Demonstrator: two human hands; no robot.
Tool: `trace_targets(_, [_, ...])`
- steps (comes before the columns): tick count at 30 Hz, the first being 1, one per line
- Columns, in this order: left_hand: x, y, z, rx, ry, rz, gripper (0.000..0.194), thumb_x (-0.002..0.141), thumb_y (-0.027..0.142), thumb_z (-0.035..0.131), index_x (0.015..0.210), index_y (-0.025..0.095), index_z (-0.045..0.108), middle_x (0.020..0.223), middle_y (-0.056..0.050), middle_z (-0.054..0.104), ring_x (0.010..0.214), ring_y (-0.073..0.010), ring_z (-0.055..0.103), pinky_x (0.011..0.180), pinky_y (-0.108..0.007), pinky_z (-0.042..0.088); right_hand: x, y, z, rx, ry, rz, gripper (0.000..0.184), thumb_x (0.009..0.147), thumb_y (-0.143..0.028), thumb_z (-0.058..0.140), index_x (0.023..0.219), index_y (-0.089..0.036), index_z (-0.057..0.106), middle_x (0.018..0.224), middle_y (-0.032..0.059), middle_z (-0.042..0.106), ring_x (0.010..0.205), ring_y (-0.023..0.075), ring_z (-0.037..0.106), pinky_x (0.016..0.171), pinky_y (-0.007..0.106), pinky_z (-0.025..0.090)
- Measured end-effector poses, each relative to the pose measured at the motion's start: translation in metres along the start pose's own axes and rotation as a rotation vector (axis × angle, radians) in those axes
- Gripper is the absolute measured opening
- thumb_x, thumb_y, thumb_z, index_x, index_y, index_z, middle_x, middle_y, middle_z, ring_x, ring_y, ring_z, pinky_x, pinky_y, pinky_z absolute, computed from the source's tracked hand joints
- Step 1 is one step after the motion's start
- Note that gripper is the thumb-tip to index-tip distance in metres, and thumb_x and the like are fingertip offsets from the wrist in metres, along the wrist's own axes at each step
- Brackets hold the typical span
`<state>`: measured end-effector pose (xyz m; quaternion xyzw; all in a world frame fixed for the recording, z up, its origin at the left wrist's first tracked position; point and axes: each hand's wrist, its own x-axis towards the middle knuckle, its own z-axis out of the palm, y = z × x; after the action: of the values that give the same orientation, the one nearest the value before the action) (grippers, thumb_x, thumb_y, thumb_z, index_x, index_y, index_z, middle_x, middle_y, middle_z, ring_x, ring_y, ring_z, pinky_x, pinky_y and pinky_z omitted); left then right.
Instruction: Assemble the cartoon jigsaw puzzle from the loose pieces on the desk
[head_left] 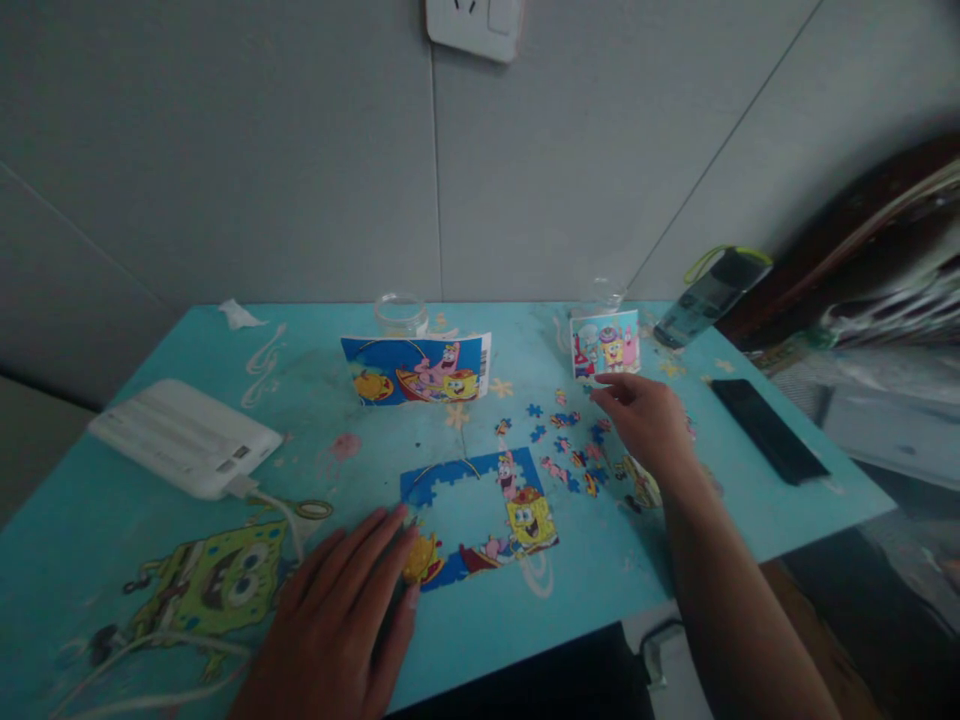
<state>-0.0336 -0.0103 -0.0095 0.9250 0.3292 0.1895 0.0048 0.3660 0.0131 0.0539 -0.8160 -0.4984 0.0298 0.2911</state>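
Note:
A partly assembled jigsaw puzzle (531,525) lies on the table, its cartoon border joined around an open middle. My left hand (341,610) rests with fingers stretched out, the tips touching the puzzle's left edge. My right hand (646,418) hovers at the far right end of the loose puzzle pieces (559,443). Its thumb and index fingertip are close together in a pinch; whatever may be between them is too small to make out. Behind the puzzle stands a folded picture card (427,370) with a similar scene. A smaller picture card (606,345) stands just beyond my right hand.
At the left, a white power bank (187,437) has a white cable (180,690) trailing forward. Clear round containers (401,312) stand behind the cards. A dark phone (769,430) and a tilted bottle (712,297) are on the right. Crumpled tissue (238,314) lies at the back left.

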Motion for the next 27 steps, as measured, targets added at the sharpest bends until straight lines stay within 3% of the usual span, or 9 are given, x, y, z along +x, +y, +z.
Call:
trace_targets(6, [-0.001, -0.001, 0.000, -0.009, 0.004, -0.001, 0.056, 0.095, 0.033, 0.057, 0.148, 0.020, 0.046, 0.153, -0.008, 0.050, 0.137, -0.0299, 0.047, 0.112, -0.049, 0.037, 0.002, 0.007, 0.004, -0.048, -0.120, 0.006, 0.025, 0.087, -0.032, 0.064, 0.100, -0.020, 0.080, 0.087, 0.0079, 0.079, 0.075, 0.0237, 0.072, 0.071, 0.036, 0.050])
trace_targets(10, [-0.001, -0.001, 0.000, -0.013, -0.004, -0.002, 0.055, 0.095, 0.033, 0.057, 0.148, 0.020, 0.046, 0.154, -0.008, 0.049, 0.138, -0.0298, 0.047, 0.112, -0.049, 0.036, 0.003, 0.009, 0.007, -0.016, -0.170, -0.052, 0.025, 0.089, -0.029, 0.062, 0.104, -0.021, 0.080, 0.093, 0.0070, 0.080, 0.084, 0.0255, 0.073, 0.077, 0.037, 0.053])
trace_targets(14, [-0.001, -0.002, 0.002, -0.018, -0.004, 0.000, 0.057, 0.095, 0.035, 0.056, 0.149, 0.020, 0.045, 0.154, -0.008, 0.049, 0.138, -0.0302, 0.047, 0.112, -0.049, 0.037, 0.003, 0.009, 0.006, -0.080, -0.110, -0.038, 0.027, 0.090, -0.026, 0.061, 0.108, -0.021, 0.080, 0.100, 0.0087, 0.080, 0.092, 0.0281, 0.074, 0.084, 0.039, 0.053])
trace_targets(22, [-0.001, -0.003, 0.002, -0.015, 0.014, 0.012, 0.057, 0.095, 0.033, 0.057, 0.148, 0.019, 0.046, 0.153, -0.008, 0.049, 0.137, -0.0298, 0.047, 0.112, -0.048, 0.038, 0.003, 0.014, -0.006, -0.168, -0.008, 0.038, 0.026, 0.090, -0.026, 0.062, 0.107, -0.020, 0.080, 0.095, 0.0082, 0.080, 0.086, 0.0267, 0.073, 0.078, 0.037, 0.050])
trace_targets(27, [-0.003, -0.004, 0.003, 0.000, 0.016, 0.019, 0.057, 0.094, 0.034, 0.058, 0.148, 0.020, 0.047, 0.153, -0.008, 0.050, 0.137, -0.0302, 0.048, 0.112, -0.048, 0.039, -0.005, 0.024, -0.013, -0.179, -0.248, 0.002, 0.025, 0.086, -0.035, 0.068, 0.105, -0.022, 0.078, 0.095, 0.0072, 0.078, 0.082, 0.0242, 0.071, 0.073, 0.034, 0.049])
